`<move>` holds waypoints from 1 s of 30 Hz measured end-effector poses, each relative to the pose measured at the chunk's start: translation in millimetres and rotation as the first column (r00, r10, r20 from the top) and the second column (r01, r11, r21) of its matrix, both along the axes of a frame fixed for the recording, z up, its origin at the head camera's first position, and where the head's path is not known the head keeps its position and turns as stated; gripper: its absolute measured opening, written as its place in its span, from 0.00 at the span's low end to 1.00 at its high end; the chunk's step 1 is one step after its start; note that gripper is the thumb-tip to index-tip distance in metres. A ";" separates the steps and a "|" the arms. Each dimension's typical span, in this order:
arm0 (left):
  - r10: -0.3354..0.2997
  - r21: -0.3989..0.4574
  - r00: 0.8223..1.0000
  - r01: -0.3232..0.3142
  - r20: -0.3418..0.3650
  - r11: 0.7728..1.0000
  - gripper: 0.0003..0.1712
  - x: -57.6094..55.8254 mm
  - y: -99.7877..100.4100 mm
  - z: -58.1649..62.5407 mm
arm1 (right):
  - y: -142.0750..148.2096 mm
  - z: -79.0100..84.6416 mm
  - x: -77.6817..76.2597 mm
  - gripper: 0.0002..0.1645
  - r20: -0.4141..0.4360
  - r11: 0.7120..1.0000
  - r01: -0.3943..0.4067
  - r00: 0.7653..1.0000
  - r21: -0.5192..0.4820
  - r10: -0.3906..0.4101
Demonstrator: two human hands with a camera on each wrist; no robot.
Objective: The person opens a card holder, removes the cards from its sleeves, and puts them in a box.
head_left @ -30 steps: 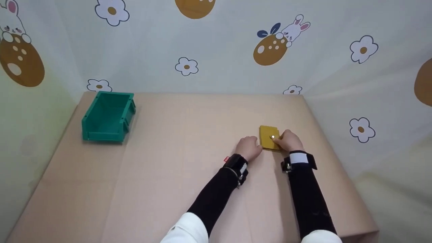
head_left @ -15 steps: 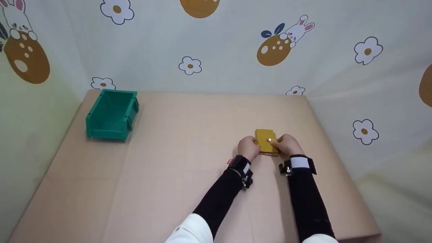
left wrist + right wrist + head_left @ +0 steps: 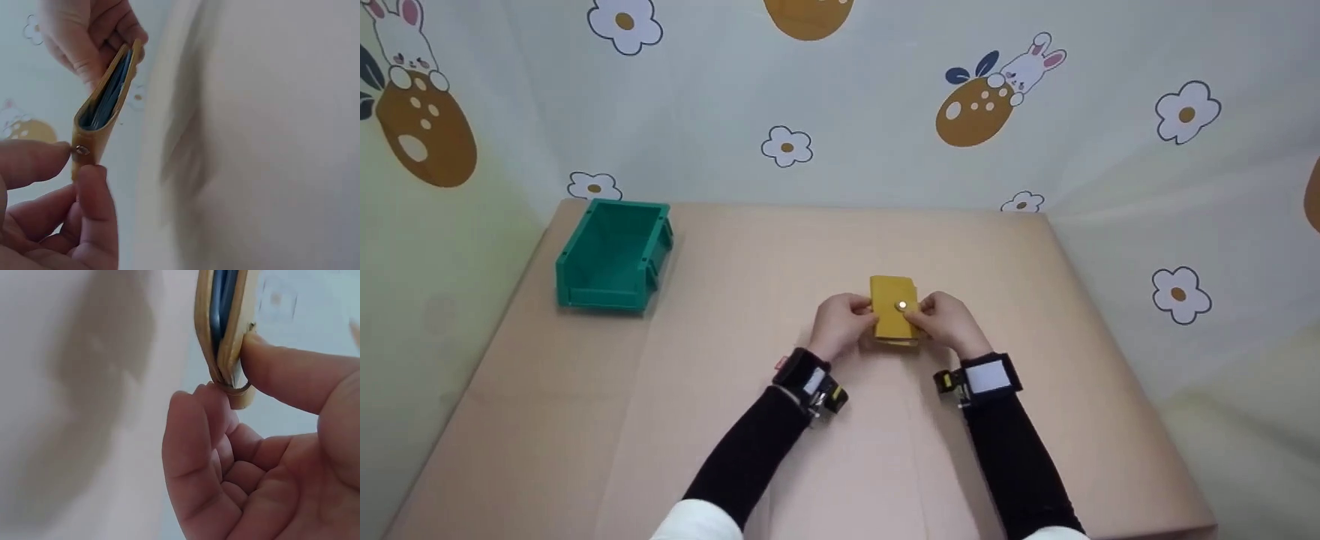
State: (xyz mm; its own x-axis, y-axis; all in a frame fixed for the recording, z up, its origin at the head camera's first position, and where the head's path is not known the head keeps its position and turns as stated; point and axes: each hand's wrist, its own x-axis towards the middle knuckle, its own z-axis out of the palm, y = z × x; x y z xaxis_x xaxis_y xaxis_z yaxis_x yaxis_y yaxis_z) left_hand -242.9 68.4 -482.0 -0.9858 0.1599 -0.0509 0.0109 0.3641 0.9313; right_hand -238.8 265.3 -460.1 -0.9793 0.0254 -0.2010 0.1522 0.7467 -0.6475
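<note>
A small yellow card holder [image 3: 892, 319] with a round metal snap is held up between both hands, above the table. My left hand [image 3: 840, 326] pinches its left edge, the spine side, between thumb and fingers. On the opposite side my right hand [image 3: 952, 322] grips the edge by the strap, its thumb near the snap. In the left wrist view the card holder [image 3: 107, 107] is seen end-on, with dark bluish sleeves between its covers. The right wrist view shows the strap looping round the covers of the card holder [image 3: 230, 343], which are closed.
A green plastic bin [image 3: 607, 289] with a low front stands at the table's back left. The table [image 3: 720, 255] has a pale tan cover. Behind it and at both sides hangs a patterned curtain [image 3: 870, 90].
At first the card holder was at the right, with my left hand beside it. My left hand has since taken hold of its left edge, and both hands have carried it left.
</note>
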 end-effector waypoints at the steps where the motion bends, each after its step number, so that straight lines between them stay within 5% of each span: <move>1: 0.003 -0.020 1.000 -0.003 -0.008 1.000 0.19 1.6 -12.0 1.1 | -10.4 -0.3 0.4 0.18 -0.008 1.000 -0.015 1.000 -0.002 0.015; 7: 0.029 -0.077 1.000 -0.029 0.010 0.997 0.19 11.1 -67.4 -2.2 | -62.3 -4.3 0.1 0.21 0.002 0.995 -0.095 0.996 0.027 0.094; 13: 0.095 -0.088 0.995 -0.091 0.041 0.992 0.20 14.9 -97.7 -10.0 | -94.2 -13.7 -3.8 0.21 -0.012 0.983 -0.168 0.985 0.071 0.170; 20: 0.102 -0.228 0.995 -0.098 0.006 0.969 0.17 17.2 -99.1 -21.7 | -105.7 -27.9 -3.3 0.19 -0.014 0.968 -0.194 0.980 0.160 0.199; 25: 0.054 -0.379 0.995 -0.083 -0.086 0.922 0.05 19.5 -91.7 -17.1 | -105.2 -32.7 -4.5 0.19 -0.031 0.969 -0.179 0.982 0.173 0.187; 30: 0.041 -0.432 0.995 -0.078 -0.096 0.898 0.02 18.9 -92.8 -12.3 | -108.9 -30.5 -4.6 0.20 -0.044 0.963 -0.191 0.978 0.189 0.202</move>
State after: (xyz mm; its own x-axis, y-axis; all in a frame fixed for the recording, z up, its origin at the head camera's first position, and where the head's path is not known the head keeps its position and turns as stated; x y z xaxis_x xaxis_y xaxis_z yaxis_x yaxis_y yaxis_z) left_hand -224.0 -24.5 -494.2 -0.9965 0.0814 -0.0202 0.0463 0.7347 0.6768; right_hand -243.4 156.5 -490.6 -0.9791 -0.1383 -0.1493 -0.0456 0.8641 -0.5012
